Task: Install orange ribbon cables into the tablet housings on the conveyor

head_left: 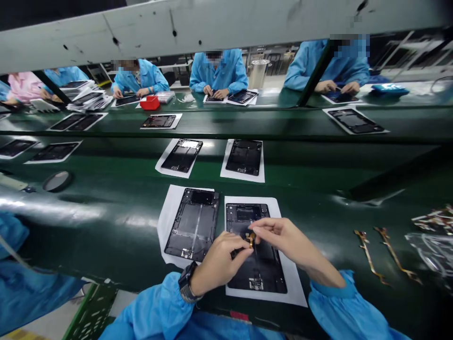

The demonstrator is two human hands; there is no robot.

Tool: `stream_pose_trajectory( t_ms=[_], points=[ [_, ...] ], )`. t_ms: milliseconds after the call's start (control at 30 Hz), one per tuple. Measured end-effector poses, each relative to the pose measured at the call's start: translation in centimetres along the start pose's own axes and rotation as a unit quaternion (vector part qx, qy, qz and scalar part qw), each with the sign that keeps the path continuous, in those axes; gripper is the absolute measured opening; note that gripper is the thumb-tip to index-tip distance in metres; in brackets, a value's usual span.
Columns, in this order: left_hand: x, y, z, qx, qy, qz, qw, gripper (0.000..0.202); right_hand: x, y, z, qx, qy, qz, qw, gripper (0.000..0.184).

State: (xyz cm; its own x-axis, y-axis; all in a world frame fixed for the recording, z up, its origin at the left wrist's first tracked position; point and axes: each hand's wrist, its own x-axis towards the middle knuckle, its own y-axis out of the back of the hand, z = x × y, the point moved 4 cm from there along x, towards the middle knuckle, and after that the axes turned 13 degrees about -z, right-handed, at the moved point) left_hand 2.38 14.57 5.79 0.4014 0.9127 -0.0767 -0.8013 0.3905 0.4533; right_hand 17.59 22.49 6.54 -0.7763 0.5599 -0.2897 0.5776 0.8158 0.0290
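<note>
- Two bare hands meet over a dark rectangular tablet chassis [260,269] lying on a white paper sheet [293,288] on the green work surface [116,212]
- The left hand [221,262] and right hand [279,233] pinch a small gold-coloured flex cable [251,237] between their fingertips, just above the chassis' upper half
- A second dark open chassis [194,224] lies just beside, to the left
- Two long gold flex strips [382,257] lie on the surface, well apart to the right
- People in blue coats [218,71] work across the line
</note>
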Motion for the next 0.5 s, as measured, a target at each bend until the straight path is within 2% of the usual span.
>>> stream_pose_trajectory(
  t_ms=[67, 200, 300, 367, 500],
  points=[
    [-0.1, 0.0, 0.0, 0.017, -0.009, -0.013, 1.0, 0.02, 0.8, -0.1, -0.2, 0.012, -0.002, -0.044, 0.999, 0.034],
    [-0.2, 0.3, 0.2, 0.056, -0.02, -0.02, 0.998, 0.021, 1.5, 0.1, 1.0, 0.059, -0.029, -0.03, 0.997, 0.034],
    [-0.2, 0.4, 0.4, 0.088, -0.03, -0.038, 0.995, 0.02, 1.8, -0.3, 1.7, 0.071, -0.052, -0.069, 0.994, 0.036],
    [-0.2, 0.5, 0.6, 0.115, -0.038, -0.049, 0.991, 0.02, 1.8, -0.5, 1.5, 0.061, -0.054, -0.104, 0.991, 0.034],
    [-0.4, 0.7, 1.1, 0.183, -0.052, -0.054, 0.98, 0.021, 1.4, -0.2, 0.6, 0.045, -0.031, -0.124, 0.991, 0.028]
  ],
)
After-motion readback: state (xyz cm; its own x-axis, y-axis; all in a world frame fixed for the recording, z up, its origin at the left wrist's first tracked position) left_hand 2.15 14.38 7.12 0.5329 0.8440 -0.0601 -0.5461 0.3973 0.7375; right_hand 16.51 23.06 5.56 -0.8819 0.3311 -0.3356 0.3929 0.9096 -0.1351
